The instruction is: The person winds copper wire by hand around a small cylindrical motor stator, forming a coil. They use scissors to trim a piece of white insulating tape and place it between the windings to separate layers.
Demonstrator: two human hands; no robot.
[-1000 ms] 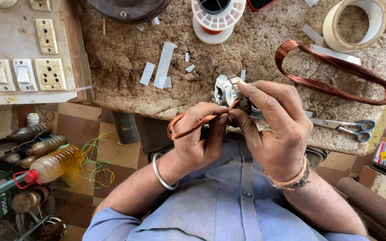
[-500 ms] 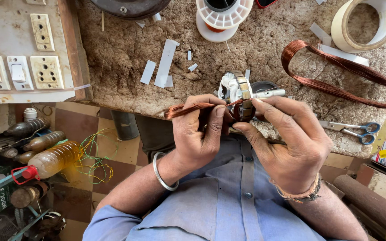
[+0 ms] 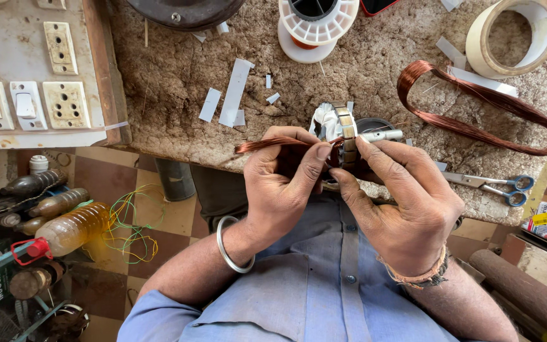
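Over the bench, two hands [image 3: 286,183] [image 3: 400,196] pinch one copper coil [image 3: 267,145] against one stator [image 3: 347,136].

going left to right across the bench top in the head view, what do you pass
switch board → paper strip → white spool → copper coil → tape roll

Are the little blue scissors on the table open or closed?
Closed. The scissors lie flat on the workbench, blades together in one thin point and both blue handle loops side by side.
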